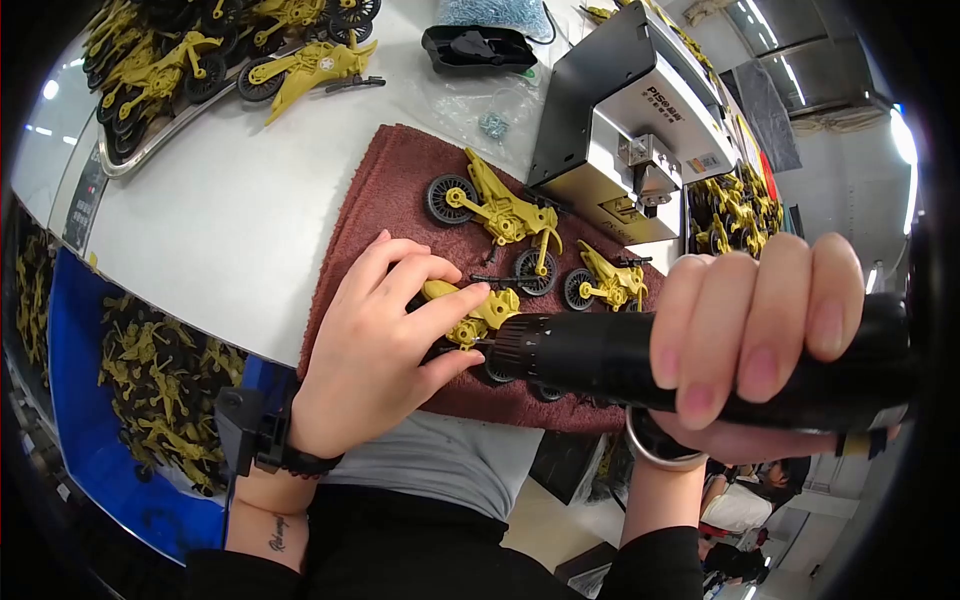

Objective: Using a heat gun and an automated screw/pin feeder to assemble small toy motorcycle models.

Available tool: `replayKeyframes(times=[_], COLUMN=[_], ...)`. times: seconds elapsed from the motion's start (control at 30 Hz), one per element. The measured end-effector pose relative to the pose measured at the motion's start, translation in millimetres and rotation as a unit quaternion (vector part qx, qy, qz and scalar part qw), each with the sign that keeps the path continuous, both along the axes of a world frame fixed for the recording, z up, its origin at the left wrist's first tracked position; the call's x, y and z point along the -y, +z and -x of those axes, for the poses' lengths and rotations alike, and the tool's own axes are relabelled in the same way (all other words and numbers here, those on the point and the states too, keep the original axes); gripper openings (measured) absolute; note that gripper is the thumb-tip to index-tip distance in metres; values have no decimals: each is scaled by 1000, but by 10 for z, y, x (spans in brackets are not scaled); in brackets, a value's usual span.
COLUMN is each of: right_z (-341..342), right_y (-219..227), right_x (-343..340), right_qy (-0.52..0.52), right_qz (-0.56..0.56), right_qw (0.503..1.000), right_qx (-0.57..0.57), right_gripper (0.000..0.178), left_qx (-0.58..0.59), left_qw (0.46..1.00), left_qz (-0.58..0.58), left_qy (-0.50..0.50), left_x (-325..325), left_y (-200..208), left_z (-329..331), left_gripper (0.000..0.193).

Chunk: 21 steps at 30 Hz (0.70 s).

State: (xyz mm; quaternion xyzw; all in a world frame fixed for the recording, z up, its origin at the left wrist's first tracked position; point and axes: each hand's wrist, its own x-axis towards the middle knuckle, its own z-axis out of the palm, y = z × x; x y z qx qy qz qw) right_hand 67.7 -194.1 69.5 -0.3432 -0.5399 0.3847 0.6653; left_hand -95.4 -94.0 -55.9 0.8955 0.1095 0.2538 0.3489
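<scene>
My left hand point(372, 340) holds a yellow toy motorcycle point(484, 314) down on a brown cloth point(365, 205), with thumb and fingers around its body. My right hand point(755, 335) is wrapped around a black electric screwdriver point(590, 355), held almost level. Its front end points left and meets the toy beside my left thumb; the bit's exact contact is hard to make out. Just beyond lies another yellow toy motorcycle point(512, 218) with black wheels, on its side. A third toy motorcycle point(608, 278) lies to the right, partly hidden behind the screwdriver.
A metal box-shaped machine point(590, 130) stands at the back right. Behind the cloth are small loose screws point(492, 125), a black tray point(475, 50) and a bag of small parts point(490, 14). Toy motorcycles point(160, 80) heap at far left; a blue bin point(105, 480) holds more below.
</scene>
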Motion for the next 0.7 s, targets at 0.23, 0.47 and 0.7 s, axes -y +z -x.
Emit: replayKeyframes(times=[0.23, 0.47, 0.7], right_z=[73, 145, 208], right_y=[-147, -216, -254], right_x=[-85, -84, -17], right_qy=[36, 63, 27], right_qz=[-9, -16, -32], right_qw=[999, 995, 995], right_qx=[37, 80, 88], right_gripper=[27, 28, 36], left_qx=[11, 24, 32], left_qw=[999, 999, 998], left_qz=[40, 37, 49], left_qy=[4, 1, 1], left_x=[7, 17, 14], left_y=[-10, -5, -24], left_z=[-2, -20, 6], left_gripper=[53, 54, 54])
